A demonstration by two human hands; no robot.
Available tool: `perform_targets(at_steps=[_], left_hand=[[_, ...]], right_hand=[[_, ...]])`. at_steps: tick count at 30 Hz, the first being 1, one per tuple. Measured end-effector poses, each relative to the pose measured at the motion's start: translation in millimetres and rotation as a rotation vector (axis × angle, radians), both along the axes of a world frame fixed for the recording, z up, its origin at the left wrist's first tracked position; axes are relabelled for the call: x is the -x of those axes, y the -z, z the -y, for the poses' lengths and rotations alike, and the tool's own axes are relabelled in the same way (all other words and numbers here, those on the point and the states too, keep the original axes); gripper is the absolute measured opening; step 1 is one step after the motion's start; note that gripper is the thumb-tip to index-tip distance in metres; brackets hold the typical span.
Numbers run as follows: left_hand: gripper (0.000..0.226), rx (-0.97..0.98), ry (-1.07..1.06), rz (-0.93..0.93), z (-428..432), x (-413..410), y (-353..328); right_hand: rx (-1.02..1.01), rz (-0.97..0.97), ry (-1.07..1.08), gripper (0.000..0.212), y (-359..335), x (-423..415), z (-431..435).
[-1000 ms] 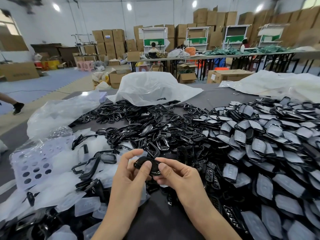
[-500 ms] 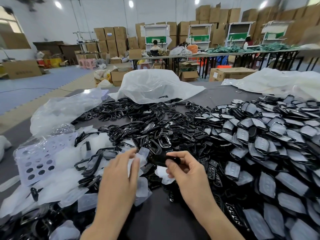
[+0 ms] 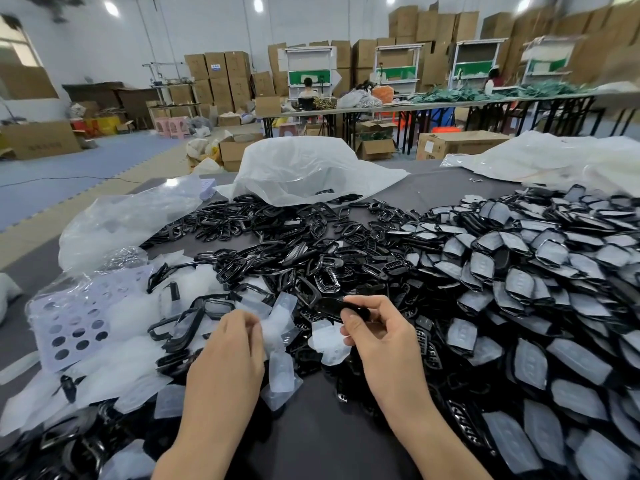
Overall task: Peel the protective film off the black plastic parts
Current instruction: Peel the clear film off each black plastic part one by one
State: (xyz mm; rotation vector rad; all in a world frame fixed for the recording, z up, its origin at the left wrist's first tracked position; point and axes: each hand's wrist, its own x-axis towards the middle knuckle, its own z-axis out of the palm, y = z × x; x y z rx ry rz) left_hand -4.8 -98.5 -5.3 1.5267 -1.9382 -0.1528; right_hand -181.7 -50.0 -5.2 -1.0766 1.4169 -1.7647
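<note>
The right hand [image 3: 384, 341] has its grip closed on a small black plastic part [image 3: 332, 305], thumb and forefinger pinching one end so that the rest of the piece sticks out to the left, just above the heap near the middle of the worktop [image 3: 311, 427]. The left hand [image 3: 232, 351] sits just beside it with fingers curled down against a translucent film piece [image 3: 278, 320]; whether its grip actually pinches that film or only rests on it I cannot tell. The part looks light, stiff and glossy, so it is likely slippery; a pinch on the edges or an end seems best, keeping the flat face free for a fingernail to lift a corner of film. The film itself looks thin, limp and clingy, apt to stick to fingers instead of dropping away. Loose discarded films [image 3: 114, 368] lie toward the near left corner, partly over a perforated lavender tray [image 3: 69, 323] at the left edge. Bare black frames [image 3: 277, 237] spread from the centre toward the far edge, where a white plastic bag [image 3: 304, 168] lies crumpled. Along the right edge runs a deep pile of film-covered parts [image 3: 540, 282], which suggests most of the job remains.
</note>
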Motion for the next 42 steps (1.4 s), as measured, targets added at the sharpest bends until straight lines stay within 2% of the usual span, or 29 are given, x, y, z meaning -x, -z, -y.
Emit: perform_targets(at_steps=[4,6,9,14,17,19,21,26,29,33,38,40,42], left_hand=[[0.016,-0.004,0.079,-0.368,-1.4,5.6,-4.1],[0.016,-0.011,0.114,-0.481,-5.4,9.6,-8.6],[0.013,-0.123,0.226,-0.611,-11.2,18.1,-8.7],[0.012,-0.131,0.37,-0.539,-16.0,23.8,-5.6],[0.026,-0.139,0.435,-0.486,-14.3,22.1,-4.8],[0.033,-0.127,0.426,-0.434,-13.0,22.6,-1.7],[0.026,-0.071,0.353,-0.447,-12.2,22.3,-0.1],[0.02,-0.054,0.223,-0.586,-5.4,14.4,-6.5],[0.015,-0.077,0.253,-0.622,-7.3,14.2,-12.6],[0.014,-0.169,0.292,-0.82,-9.9,13.7,-16.6],[0.013,-0.388,0.368,-1.121,-10.3,21.3,-17.2],[0.013,-0.427,0.383,-1.153,-12.1,24.6,-15.4],[0.013,-0.447,0.41,-1.131,-14.3,26.8,-13.6]], right_hand=[[0.007,0.097,-0.074,0.024,-6.2,-0.5,-2.2],[0.002,0.174,-0.185,0.022,-9.4,-2.1,-3.4],[-0.011,0.216,-0.355,0.016,-9.8,-8.7,-5.5],[-0.014,0.188,-0.333,0.014,-7.3,-10.4,-4.5],[-0.011,0.239,-0.269,0.015,-6.6,-5.6,-1.4],[-0.02,0.237,-0.242,0.015,-6.1,-4.9,-0.5],[-0.019,0.255,-0.225,0.016,-6.3,-4.4,0.0],[0.019,0.427,-0.216,0.022,-9.7,1.1,0.8],[0.016,0.39,-0.236,0.025,-12.1,2.6,-1.7],[0.051,0.323,-0.171,0.031,-15.0,5.4,-3.5],[0.058,0.415,-0.12,0.014,-14.0,2.8,-0.6],[0.043,0.484,-0.139,0.019,-13.6,0.4,-0.3],[0.04,0.583,-0.199,0.013,-15.1,-1.8,-0.9]])
